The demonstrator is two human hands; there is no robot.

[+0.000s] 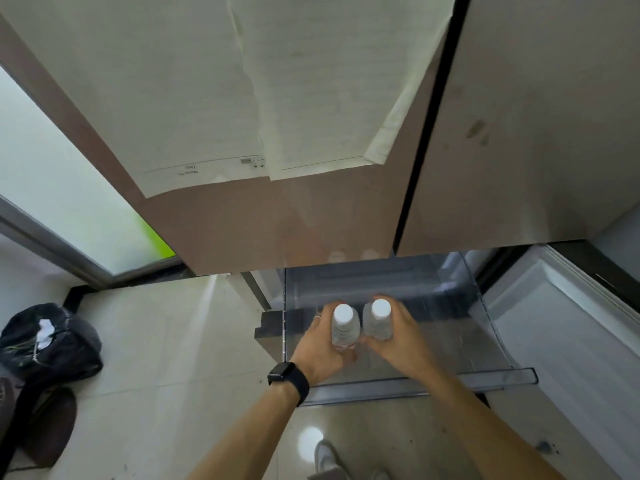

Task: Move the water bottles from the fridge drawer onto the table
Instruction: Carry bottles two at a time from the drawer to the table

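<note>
We look down into a clear fridge drawer (491,341), pulled open below the fridge doors. Inside it, two white-capped water bottles stand upright, side by side. Our left hand (320,348), with a black watch (287,377) on its wrist, has its grip wrapped around the left bottle (344,327). Our right hand (403,337) has its grip wrapped around the right bottle (378,320). Left of the drawer, a black bag (48,341) sits on the tiled floor (166,341).

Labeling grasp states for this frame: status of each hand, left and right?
Left hand: closed around the left water bottle, over the fridge drawer.
Right hand: closed around the right water bottle, same drawer.
</note>
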